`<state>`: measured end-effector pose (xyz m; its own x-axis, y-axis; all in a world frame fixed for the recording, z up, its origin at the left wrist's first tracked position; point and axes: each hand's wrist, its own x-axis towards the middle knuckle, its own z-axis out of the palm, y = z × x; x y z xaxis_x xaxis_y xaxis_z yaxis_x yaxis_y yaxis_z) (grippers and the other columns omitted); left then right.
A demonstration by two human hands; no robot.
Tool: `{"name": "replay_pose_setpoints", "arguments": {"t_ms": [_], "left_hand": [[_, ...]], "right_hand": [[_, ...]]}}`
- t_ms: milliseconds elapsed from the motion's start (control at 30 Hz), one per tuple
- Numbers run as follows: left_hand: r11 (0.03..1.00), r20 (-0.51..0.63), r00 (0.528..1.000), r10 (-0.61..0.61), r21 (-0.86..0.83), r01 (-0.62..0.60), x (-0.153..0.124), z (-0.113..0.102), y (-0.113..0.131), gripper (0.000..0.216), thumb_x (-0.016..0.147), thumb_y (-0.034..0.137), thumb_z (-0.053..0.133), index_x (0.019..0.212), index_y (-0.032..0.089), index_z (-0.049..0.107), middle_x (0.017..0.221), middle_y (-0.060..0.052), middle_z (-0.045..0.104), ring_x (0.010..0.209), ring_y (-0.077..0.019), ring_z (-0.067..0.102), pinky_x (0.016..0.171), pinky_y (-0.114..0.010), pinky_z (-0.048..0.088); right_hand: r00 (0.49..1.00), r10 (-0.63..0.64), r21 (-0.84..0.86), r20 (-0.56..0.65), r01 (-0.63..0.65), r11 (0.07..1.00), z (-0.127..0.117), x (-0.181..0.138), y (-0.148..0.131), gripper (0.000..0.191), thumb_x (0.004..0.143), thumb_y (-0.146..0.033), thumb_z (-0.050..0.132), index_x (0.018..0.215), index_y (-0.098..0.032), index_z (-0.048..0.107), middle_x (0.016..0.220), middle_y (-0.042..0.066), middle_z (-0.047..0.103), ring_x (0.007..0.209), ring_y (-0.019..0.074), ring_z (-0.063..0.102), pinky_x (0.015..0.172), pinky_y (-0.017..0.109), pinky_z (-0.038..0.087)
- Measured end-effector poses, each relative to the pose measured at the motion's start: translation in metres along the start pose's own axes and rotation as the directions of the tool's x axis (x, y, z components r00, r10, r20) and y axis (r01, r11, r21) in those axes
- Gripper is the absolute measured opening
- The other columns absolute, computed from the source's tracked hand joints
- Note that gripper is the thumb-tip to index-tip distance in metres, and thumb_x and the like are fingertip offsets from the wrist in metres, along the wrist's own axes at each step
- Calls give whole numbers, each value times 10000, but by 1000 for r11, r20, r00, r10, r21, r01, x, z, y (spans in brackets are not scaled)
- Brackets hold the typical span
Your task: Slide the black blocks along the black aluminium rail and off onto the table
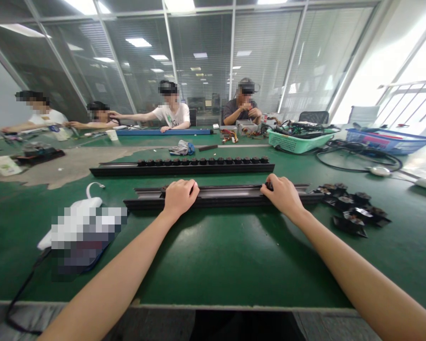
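Observation:
A long black channel rail (227, 193) lies crosswise in front of me on the green table. My left hand (180, 198) is closed over its left part, fingers curled over the far side. Beside those fingers a bit of a small black part (163, 189) peeks out; the rest is hidden. Toward the rail's right end, my right hand (284, 195) pinches a small black round part (269, 185) at the channel. Several similar black parts (344, 202) lie loosely grouped to the right of the rail.
Behind is a second rail (184, 169) topped by a row of black parts. A white device with a cable (88, 203) lies at left. Farther back are a grey cloth (182, 148), a green basket (298, 141) and a blue basket (386, 141). Several people sit opposite.

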<state>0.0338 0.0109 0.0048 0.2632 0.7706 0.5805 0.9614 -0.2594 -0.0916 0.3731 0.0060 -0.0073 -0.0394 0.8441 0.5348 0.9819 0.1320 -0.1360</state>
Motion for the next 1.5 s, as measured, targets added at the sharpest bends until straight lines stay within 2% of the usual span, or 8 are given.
{"name": "replay_pose_setpoints", "arguments": {"t_ms": [533, 1033, 1500], "left_hand": [[1000, 1, 1000, 1, 7, -1, -1, -2, 1, 369, 996, 326, 368, 863, 207, 691, 833, -96, 726, 809, -233, 657, 728, -344, 418], [1000, -4, 1000, -5, 28, 5, -2, 2, 2, 393, 1008, 306, 342, 888, 199, 700, 833, -95, 721, 810, -240, 656, 724, -350, 398], [997, 38, 997, -67, 34, 66, -1, 1, 2, 424, 1012, 347, 328, 927, 207, 719, 842, -99, 713, 796, -238, 652, 678, -323, 371]], "right_hand": [[1000, 18, -69, 8, -18, 997, -5, -1, -5, 158, 913, -301, 495, 917, -185, 602, 818, 114, 686, 829, 269, 586, 735, 335, 364], [992, 64, -113, 108, -51, 992, -8, 0, -5, 234, 949, -343, 456, 974, -174, 616, 895, 126, 705, 899, 263, 613, 773, 321, 372], [980, 102, -170, 171, -73, 983, -19, 2, -5, 284, 954, -335, 441, 1027, -152, 645, 945, 149, 719, 961, 281, 625, 782, 328, 381]]}}
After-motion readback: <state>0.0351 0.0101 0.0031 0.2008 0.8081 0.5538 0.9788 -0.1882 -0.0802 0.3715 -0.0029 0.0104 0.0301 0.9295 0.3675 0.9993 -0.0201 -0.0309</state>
